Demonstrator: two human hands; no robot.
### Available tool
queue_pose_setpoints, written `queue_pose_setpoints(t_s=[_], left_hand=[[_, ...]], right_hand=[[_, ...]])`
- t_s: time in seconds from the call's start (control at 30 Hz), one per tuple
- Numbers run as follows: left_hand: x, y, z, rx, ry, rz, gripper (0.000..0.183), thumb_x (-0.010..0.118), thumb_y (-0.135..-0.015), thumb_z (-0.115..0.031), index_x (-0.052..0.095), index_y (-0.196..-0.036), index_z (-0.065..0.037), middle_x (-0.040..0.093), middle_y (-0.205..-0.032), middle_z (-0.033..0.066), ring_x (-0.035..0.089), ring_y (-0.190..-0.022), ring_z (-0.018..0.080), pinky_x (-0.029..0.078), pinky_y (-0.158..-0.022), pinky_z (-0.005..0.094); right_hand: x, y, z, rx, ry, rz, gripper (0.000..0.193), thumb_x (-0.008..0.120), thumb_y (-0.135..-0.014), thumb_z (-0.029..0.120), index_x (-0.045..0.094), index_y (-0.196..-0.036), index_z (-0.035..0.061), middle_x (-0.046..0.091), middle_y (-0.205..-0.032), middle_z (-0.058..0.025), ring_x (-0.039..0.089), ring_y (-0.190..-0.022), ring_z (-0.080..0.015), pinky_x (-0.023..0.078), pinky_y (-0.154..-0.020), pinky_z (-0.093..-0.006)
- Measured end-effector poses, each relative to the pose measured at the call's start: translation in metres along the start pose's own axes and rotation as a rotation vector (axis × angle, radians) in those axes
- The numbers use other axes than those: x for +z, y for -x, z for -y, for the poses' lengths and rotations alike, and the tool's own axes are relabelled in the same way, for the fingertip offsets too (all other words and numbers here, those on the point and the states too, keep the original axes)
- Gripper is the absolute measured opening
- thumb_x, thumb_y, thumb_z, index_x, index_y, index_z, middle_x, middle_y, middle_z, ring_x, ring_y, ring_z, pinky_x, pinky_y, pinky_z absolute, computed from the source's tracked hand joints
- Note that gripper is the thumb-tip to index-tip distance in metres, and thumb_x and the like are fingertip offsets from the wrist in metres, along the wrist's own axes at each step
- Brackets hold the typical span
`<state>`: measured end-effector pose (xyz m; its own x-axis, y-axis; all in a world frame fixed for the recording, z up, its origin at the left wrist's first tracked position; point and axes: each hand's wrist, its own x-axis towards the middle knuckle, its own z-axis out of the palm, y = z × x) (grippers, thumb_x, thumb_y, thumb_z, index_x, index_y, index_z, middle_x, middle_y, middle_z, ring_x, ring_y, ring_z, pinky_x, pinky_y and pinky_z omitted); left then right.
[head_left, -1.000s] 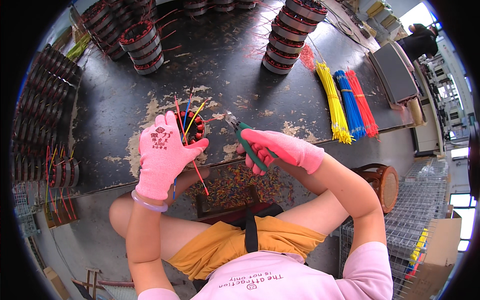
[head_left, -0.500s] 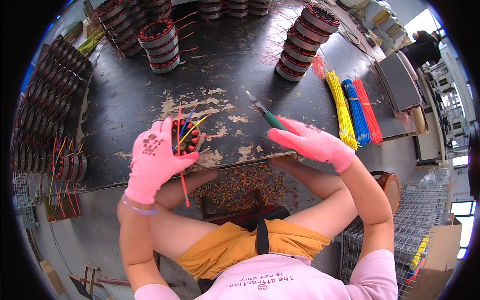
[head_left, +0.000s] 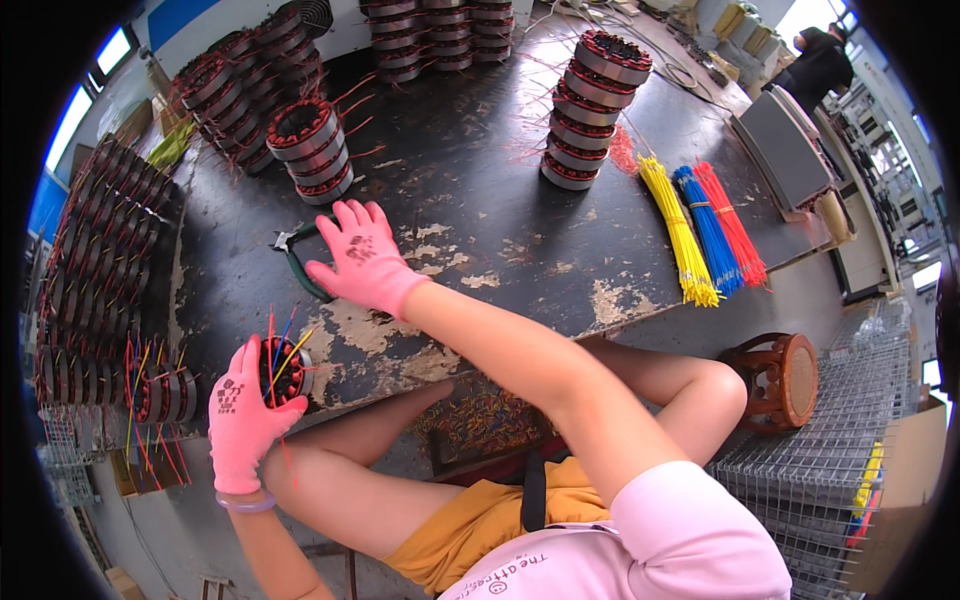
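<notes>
My left hand [head_left: 243,415], in a pink glove, is closed round the side of a small motor stator [head_left: 296,372] near the table's front edge. Red, blue and yellow wires [head_left: 284,348] stand up from the stator's ring, and a red wire end hangs below my thumb. Farther forward, my right hand [head_left: 365,262], also gloved in pink, has its fingers and thumb at the spread handles of green-handled wire cutters [head_left: 297,268]. Their jaws point left, low over the tabletop. Part of the handles is hidden by the glove.
Stator stacks stand at the back, including one stack [head_left: 310,155] ahead of my right hand and a taller one [head_left: 595,110]. More stators [head_left: 100,290] line the left side. Yellow [head_left: 680,235], blue [head_left: 710,230] and red [head_left: 732,225] wire bundles lie at the right.
My right hand has swung left across the table with the wire cutters, whose handles are now spread. My left hand and the stator appear lower and farther left, as the whole view has shifted.
</notes>
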<state>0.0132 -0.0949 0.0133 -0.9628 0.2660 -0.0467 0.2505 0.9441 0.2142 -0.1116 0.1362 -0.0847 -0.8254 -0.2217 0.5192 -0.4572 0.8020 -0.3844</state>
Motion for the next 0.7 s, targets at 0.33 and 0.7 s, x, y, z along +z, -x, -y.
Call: queue_pose_setpoints(t_s=[0.33, 0.7], left_hand=[[0.005, 0.000, -0.008, -0.061, -0.059, 0.013, 0.109, 0.092, -0.063, -0.039, 0.041, -0.148, 0.006, 0.056, -0.138, 0.0238, 0.062, -0.116, 0.0414, 0.052, -0.096, 0.0455], [-0.010, 0.041, -0.016, -0.185, 0.014, -0.189, 0.103, 0.093, -0.064, -0.035, 0.045, -0.150, -0.006, 0.058, -0.135, 0.0167, 0.063, -0.116, 0.0364, 0.053, -0.095, 0.0439]], right_hand=[[-0.149, 0.121, -0.100, -0.420, -0.103, 0.392, 0.069, 0.054, -0.099, 0.049, 0.047, -0.146, -0.0003, 0.046, -0.153, -0.0233, 0.041, -0.145, -0.0366, 0.026, -0.124, -0.0506], [-0.133, 0.056, -0.170, -0.199, 0.019, 0.226, 0.064, 0.054, -0.102, 0.046, 0.047, -0.147, 0.0004, 0.044, -0.157, -0.0189, 0.036, -0.148, -0.0345, 0.025, -0.125, -0.0459]])
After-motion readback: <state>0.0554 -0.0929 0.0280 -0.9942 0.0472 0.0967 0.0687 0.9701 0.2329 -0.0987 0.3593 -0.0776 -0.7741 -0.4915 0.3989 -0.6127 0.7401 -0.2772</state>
